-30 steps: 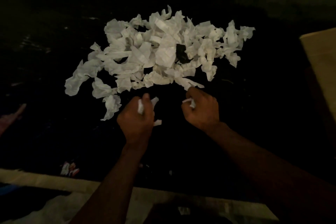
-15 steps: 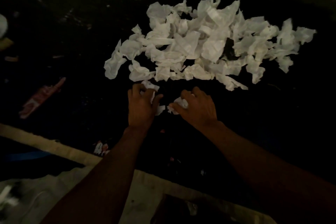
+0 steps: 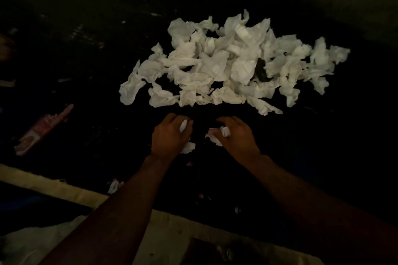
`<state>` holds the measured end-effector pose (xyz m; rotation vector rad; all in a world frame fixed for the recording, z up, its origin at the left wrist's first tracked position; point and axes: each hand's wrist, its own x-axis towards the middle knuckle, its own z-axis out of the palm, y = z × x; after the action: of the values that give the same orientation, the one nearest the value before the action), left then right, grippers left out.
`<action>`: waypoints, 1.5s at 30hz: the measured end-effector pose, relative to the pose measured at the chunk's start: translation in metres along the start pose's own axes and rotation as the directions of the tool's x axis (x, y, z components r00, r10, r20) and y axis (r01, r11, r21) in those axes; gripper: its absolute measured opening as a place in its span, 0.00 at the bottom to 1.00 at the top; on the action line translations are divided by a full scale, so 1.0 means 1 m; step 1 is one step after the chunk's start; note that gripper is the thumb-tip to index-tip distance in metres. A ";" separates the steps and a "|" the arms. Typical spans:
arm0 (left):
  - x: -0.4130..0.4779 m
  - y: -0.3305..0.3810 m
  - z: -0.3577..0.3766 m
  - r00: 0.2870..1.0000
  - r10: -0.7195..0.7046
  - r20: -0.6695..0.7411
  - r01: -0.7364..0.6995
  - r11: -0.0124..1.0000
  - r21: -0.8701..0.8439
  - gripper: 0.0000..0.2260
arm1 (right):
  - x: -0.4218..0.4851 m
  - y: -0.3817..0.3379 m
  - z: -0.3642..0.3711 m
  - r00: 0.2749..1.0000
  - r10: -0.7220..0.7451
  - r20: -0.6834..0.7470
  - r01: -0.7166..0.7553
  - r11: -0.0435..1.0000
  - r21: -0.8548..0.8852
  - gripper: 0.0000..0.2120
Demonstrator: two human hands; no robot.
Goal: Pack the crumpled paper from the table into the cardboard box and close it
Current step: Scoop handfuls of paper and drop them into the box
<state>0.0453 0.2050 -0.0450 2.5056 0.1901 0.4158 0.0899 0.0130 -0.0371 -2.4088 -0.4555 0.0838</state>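
Note:
A wide heap of white crumpled paper lies on the dark table, with a small dark scrap in its right half. Just in front of the heap, my left hand is closed around a wad of paper that sticks out above and below the fingers. My right hand beside it grips another crumpled piece. The two hands are a small gap apart. No cardboard box shows in this dim view.
A pink wrapper lies at the left on the table. Small paper bits sit near the table's pale front edge. Light cloth lies below that edge.
The view has swung left, so the box corner at the right left the frame and the pink wrapper came in. Both hands stay close together, still gripping paper.

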 end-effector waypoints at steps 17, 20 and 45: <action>0.088 0.327 0.037 0.845 0.522 -0.118 -0.530 0.787 -0.316 0.21 | -0.060 0.083 -0.335 0.864 0.153 -0.479 -0.215 0.974 -0.077 0.29; 0.068 0.402 0.059 0.811 0.570 -0.129 -0.579 0.754 -0.309 0.26 | -0.097 0.121 -0.390 0.826 0.056 -0.561 -0.169 0.974 -0.152 0.30; -0.029 0.655 0.203 0.878 0.407 0.251 -0.279 0.862 -0.422 0.34 | -0.223 0.333 -0.551 0.802 0.230 -0.551 -0.259 0.966 0.025 0.35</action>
<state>0.1137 -0.4448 0.1653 2.1780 -0.4498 0.1400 0.0793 -0.6381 0.1631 -2.3854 0.1279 -0.5088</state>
